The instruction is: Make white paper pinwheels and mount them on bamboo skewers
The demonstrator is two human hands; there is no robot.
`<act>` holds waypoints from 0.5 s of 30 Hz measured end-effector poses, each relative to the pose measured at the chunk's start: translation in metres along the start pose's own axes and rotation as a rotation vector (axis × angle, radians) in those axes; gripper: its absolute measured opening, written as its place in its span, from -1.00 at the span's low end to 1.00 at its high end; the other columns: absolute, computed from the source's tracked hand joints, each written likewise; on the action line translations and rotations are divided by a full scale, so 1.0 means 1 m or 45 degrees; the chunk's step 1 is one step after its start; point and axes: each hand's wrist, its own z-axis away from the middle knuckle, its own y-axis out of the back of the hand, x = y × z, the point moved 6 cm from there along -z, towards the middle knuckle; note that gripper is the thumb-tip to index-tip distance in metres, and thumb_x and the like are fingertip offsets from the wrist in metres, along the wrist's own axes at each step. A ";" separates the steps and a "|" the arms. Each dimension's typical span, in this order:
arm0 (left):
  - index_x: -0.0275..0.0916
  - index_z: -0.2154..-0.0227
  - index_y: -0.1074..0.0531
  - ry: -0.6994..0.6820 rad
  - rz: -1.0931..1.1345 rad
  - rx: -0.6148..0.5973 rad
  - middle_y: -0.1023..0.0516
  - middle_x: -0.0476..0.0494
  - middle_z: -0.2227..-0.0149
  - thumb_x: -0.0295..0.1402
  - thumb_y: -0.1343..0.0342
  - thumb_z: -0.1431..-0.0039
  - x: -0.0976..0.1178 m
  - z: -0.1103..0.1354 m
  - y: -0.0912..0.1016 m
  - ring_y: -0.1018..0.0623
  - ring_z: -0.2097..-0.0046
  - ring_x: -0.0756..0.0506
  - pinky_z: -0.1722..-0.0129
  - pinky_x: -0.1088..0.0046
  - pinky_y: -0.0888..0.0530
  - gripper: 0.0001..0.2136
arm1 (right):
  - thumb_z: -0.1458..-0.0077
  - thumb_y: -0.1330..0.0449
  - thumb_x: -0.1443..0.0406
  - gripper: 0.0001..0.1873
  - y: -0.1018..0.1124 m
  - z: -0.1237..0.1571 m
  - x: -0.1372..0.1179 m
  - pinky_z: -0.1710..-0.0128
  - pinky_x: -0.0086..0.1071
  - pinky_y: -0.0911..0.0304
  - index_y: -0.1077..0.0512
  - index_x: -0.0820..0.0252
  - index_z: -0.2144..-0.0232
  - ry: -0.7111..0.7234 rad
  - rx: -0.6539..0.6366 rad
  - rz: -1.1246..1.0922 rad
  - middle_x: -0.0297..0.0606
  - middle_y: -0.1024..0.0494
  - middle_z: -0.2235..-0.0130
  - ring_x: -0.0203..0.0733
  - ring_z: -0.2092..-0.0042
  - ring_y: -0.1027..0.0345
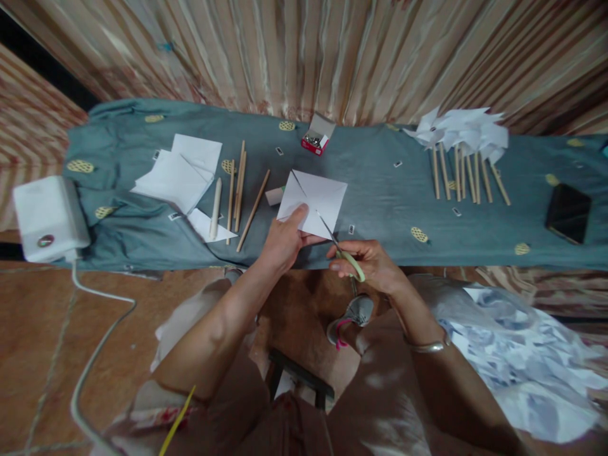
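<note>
Thumb on top and fingers beneath, my left hand (pixel 284 239) grips a square sheet of white paper (pixel 325 193) at its near edge. A dark slit runs inward from the sheet's far left corner. My right hand (pixel 368 261) is closed around the pale green handles of a pair of scissors (pixel 352 265). The blades lie over the near right corner of the paper, pointing toward its middle. Just left of the sheet, a small white cylindrical object (pixel 274 196) lies partly hidden. Several wooden sticks (pixel 253 212) and a white stick-shaped tool (pixel 215 209) rest farther left.
Paper sheets (pixel 175 177) lie stacked at left, near a white box-shaped device (pixel 50 218) with a cable. An open red box (pixel 314 140) of small metal pieces stands at the back. Paper pinwheels (pixel 460 133) on sticks and a phone (pixel 569 213) lie right. Paper scraps (pixel 527 354) sit below.
</note>
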 end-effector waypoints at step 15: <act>-0.27 0.05 -0.43 -0.108 -0.001 0.031 -0.62 -0.18 0.19 -0.43 -0.04 -0.22 0.021 -0.008 0.002 -0.64 0.22 -0.15 0.11 0.10 -0.57 -0.75 | 0.32 -0.46 0.05 -0.50 0.017 0.009 0.007 0.56 -0.47 -0.12 -0.52 0.23 0.34 -0.027 0.068 0.257 -0.44 -0.44 0.55 -0.38 0.54 -0.24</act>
